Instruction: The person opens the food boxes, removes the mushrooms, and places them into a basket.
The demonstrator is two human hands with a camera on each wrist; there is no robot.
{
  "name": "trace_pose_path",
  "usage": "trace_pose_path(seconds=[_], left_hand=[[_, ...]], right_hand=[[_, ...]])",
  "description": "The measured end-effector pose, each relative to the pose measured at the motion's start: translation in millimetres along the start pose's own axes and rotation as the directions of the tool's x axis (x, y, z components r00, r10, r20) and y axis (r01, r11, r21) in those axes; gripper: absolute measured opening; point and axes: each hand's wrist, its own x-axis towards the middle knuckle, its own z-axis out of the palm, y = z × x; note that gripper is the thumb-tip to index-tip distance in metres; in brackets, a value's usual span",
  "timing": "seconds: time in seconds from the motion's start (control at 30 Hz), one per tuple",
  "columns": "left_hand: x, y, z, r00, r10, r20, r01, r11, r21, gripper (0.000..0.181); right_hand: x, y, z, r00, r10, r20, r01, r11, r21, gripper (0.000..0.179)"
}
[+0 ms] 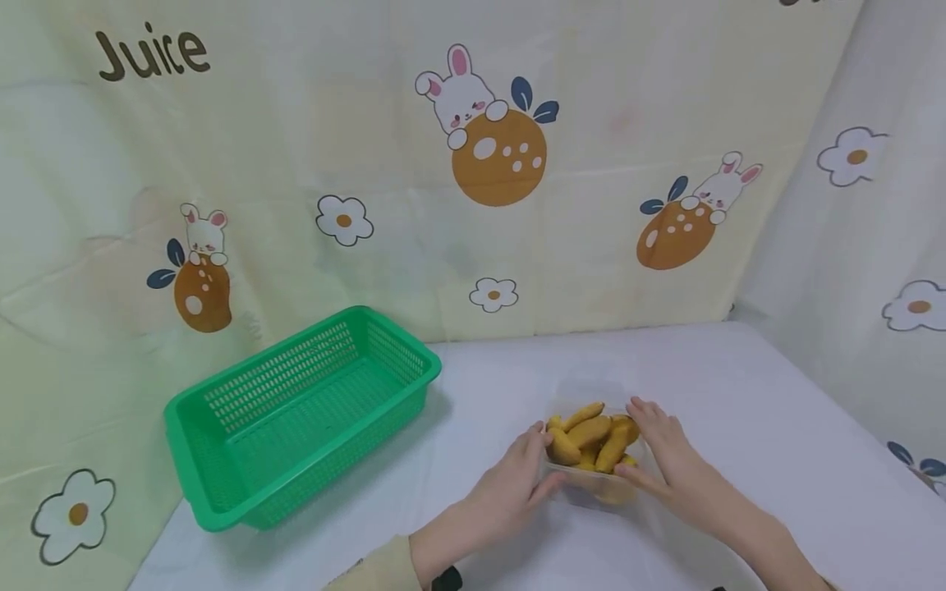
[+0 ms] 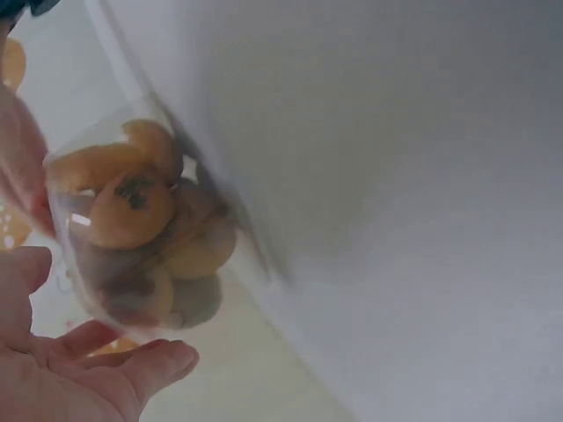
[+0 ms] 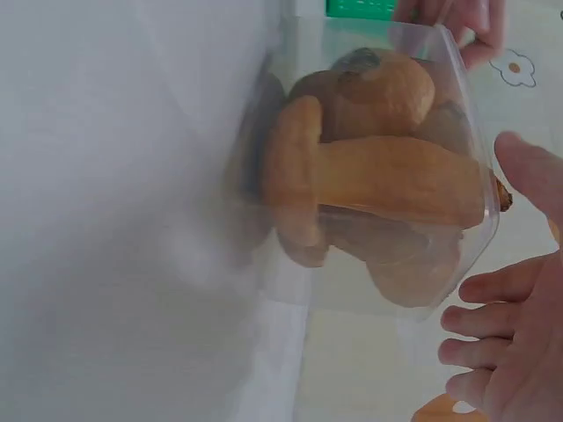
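A clear plastic box [image 1: 580,495] filled with small yellow bananas [image 1: 590,432] stands on the white table, right of the middle in the head view. My left hand [image 1: 508,480] is at its left side, fingers along the wall and thumb toward the front. On the other side, my right hand [image 1: 683,469] has its fingers extended by the far right corner and its thumb by the front rim. Through the box wall in the right wrist view, bananas [image 3: 396,180] show with dark tips; the right fingers there are spread beside the rim.
A green plastic basket [image 1: 355,450] with perforated walls stands at the left of the table, with no contents visible in it. Behind the table hangs a pale cloth [image 1: 399,271] printed with rabbits, oranges and flowers. More printed cloth [image 1: 835,238] hangs along the right side.
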Motion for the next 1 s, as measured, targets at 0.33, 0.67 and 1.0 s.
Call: trace_pose_path(seconds=[0.33,0.67,1.0], left_hand=[[32.5,7.7,-12.4,0.991,0.122,-0.059,-0.115,0.987,0.114,0.03],[46.9,10.1,-21.2,0.993,0.071,0.09,-0.081,0.989,0.123,0.03],[45.4,6.0,-16.9,0.994,0.107,0.031,-0.11,0.986,0.121,0.03]], right_hand=[[-28.4,3.8,9.8,0.976,-0.196,-0.094,0.177,0.968,-0.18,0.058],[-37.6,1.4,17.5,0.978,-0.177,-0.108,0.162,0.977,-0.141,0.061],[-36.3,1.6,16.9,0.973,-0.19,-0.131,0.169,0.973,-0.156,0.057]])
